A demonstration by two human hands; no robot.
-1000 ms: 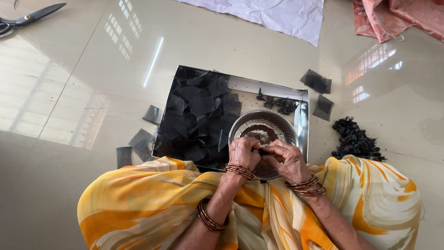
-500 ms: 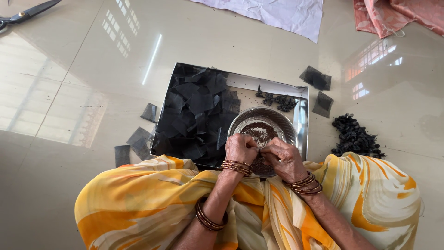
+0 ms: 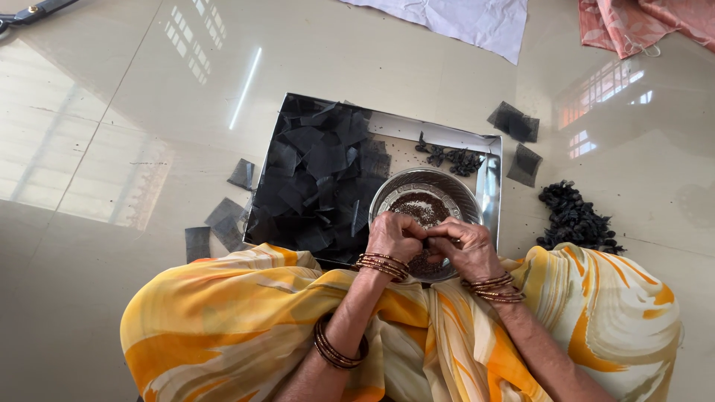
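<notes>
Low in the middle of the frame the left hand (image 3: pixel 395 237) and the right hand (image 3: pixel 468 247) meet, fingertips pinched together over a small dark piece that is too hidden to identify; both grips are clenched on it. They hover over the near edge of a round steel bowl (image 3: pixel 456 192) holding dark brown granules (image 3: pixel 418 208). The bowl sits in the right part of a flat steel tray (image 3: pixel 447 135) on the glossy floor (image 3: pixel 134 112). The tray's left part is heaped with black square cuttings (image 3: pixel 316 175); a few dark rolled bits (image 3: pixel 453 158) lie above the bowl. Loose black squares (image 3: pixel 223 219) lie left of the tray, two more (image 3: pixel 518 123) at its upper right, and a pile of dark rolled pieces (image 3: pixel 575 219) lies right of it. Scissors (image 3: pixel 33 10) are at the upper left, a white cloth (image 3: pixel 462 18) top centre.
</notes>
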